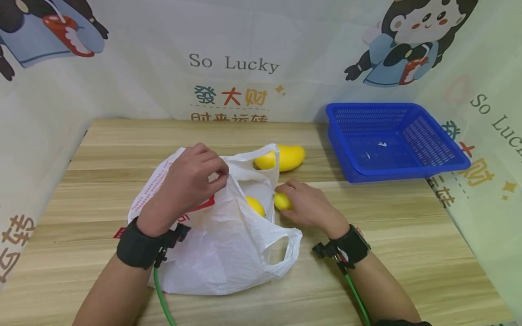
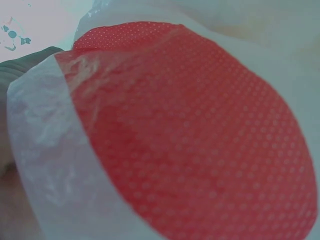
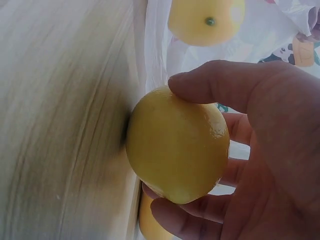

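Observation:
A white plastic bag with red print lies on the table, its mouth and handles toward the right. My left hand pinches the bag's upper edge; close up in the left wrist view, a red printed patch of the bag fills the picture. Just outside the mouth, my right hand grips a yellow lemon, thumb on one side and fingers on the other, low over the wood. Inside the opening shows another yellow fruit, with a green stem spot in the right wrist view.
A yellow mango lies behind the bag, partly covered by a bag handle. At the back right stands a blue plastic basket with small white scraps in it. Printed cloth walls the wooden table at the back and sides.

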The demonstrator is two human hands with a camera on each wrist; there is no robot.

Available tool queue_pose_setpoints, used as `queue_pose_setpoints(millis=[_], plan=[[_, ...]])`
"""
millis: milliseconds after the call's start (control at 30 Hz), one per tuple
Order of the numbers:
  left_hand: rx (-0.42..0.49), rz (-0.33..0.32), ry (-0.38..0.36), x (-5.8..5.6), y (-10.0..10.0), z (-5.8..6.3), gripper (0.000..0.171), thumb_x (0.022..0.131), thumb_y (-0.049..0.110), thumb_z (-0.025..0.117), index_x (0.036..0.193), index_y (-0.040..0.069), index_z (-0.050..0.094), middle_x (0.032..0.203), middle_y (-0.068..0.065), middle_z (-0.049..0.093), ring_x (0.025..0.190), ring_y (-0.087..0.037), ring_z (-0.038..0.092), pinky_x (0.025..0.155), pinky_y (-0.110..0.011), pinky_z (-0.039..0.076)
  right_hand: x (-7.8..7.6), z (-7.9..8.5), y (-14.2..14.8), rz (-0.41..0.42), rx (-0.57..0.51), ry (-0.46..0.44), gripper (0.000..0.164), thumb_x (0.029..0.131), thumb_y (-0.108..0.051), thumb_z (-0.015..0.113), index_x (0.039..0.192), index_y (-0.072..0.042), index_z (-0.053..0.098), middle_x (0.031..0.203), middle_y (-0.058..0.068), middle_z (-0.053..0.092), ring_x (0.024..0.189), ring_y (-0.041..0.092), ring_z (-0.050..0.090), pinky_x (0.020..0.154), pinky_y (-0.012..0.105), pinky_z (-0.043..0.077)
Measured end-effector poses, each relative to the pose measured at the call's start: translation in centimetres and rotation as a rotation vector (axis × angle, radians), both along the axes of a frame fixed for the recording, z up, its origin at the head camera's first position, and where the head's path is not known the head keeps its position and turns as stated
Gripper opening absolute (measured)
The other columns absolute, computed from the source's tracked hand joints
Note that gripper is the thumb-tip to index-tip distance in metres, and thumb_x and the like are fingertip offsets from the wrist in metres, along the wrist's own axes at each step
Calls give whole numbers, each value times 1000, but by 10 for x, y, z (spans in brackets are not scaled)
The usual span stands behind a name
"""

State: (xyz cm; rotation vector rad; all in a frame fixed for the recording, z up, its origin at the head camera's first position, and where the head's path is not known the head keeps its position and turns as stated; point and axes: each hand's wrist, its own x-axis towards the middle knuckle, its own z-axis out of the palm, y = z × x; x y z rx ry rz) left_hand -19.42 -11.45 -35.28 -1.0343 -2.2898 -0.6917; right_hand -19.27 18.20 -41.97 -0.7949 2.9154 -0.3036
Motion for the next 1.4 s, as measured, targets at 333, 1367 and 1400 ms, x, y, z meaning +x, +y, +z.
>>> queue_pose_setpoints(millis=[333,1367,1400], plan=[[-11,-9,25,0,0,0,11,80,-3,76,78,7,72,75,-5,70,82,-26,56,72,-40,47,1,-1,-1,2,-2,-2,49,86,-26,75,133,-15,62,125,8,61,100,27,63,77,44,54],[-34,-15,64,4,3,-1,13,80,0,78,77,10,70,75,-2,68,80,-24,55,70,-38,46,-4,33,-42,123,-111,69,48,87,-25,73,132,-13,63,130,5,62,102,23,64,79,38,53],[-33,-16,71,4,3,0,13,80,0,78,77,10,70,75,-1,68,80,-25,55,70,-38,46,-6,34,-44,124,-110,68,48,87,-25,73,133,-14,63,133,5,61,104,23,64,80,38,53]])
